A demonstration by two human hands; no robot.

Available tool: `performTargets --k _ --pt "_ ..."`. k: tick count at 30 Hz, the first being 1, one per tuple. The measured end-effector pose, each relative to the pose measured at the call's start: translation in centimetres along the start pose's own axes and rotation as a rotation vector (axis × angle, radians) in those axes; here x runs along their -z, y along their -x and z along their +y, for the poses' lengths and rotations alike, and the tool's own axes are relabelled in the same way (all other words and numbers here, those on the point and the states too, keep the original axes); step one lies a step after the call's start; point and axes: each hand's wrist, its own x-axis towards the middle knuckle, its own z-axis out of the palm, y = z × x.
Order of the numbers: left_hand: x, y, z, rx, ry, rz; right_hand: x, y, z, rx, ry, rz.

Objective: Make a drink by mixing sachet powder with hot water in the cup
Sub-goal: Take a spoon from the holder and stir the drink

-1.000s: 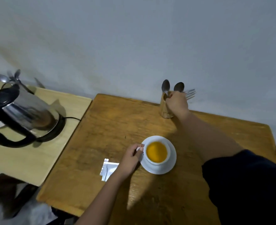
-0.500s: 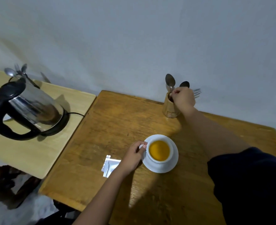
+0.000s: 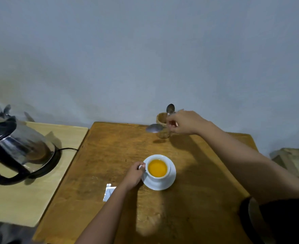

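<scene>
A white cup point(image 3: 160, 176) filled with orange liquid stands on a white saucer point(image 3: 170, 182) in the middle of the brown wooden table point(image 3: 189, 208). My left hand point(image 3: 133, 175) grips the cup's handle. My right hand point(image 3: 185, 122) is at the far edge of the table, holding a metal spoon point(image 3: 155, 128) whose bowl points left, just beside the wooden cutlery holder point(image 3: 162, 119). Another spoon point(image 3: 170, 109) still stands in the holder. A torn silver sachet point(image 3: 109, 191) lies on the table, partly under my left forearm.
A steel electric kettle point(image 3: 20, 150) with a black handle sits on its base on a lighter side table point(image 3: 22, 199) to the left, its cord trailing right. More cutlery point(image 3: 2, 111) stands behind it. A grey wall runs along the back.
My right hand has pulled one spoon out of the holder and now holds it sideways, clear of the holder. My left hand has stayed on the cup handle.
</scene>
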Motion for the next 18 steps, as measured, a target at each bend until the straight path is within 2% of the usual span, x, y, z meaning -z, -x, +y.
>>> performTargets --k 4,7,14,18 --pt "0.1 0.1 0.3 -0.018 -0.010 -0.006 -2.0 2.1 -1.4 -0.066 0.058 -0.247" --pt "0.1 -0.1 0.0 -0.027 -0.011 -0.012 -3.4 2.7 -2.6 -0.079 0.108 -0.324" --pt "0.1 -0.2 -0.5 -0.044 0.000 0.005 -5.9 2.9 -5.5 -0.031 0.162 -0.211" --pt "-0.1 -0.1 -0.4 -0.042 0.007 0.014 -7.3 2.4 -5.9 -0.046 -0.023 -0.116"
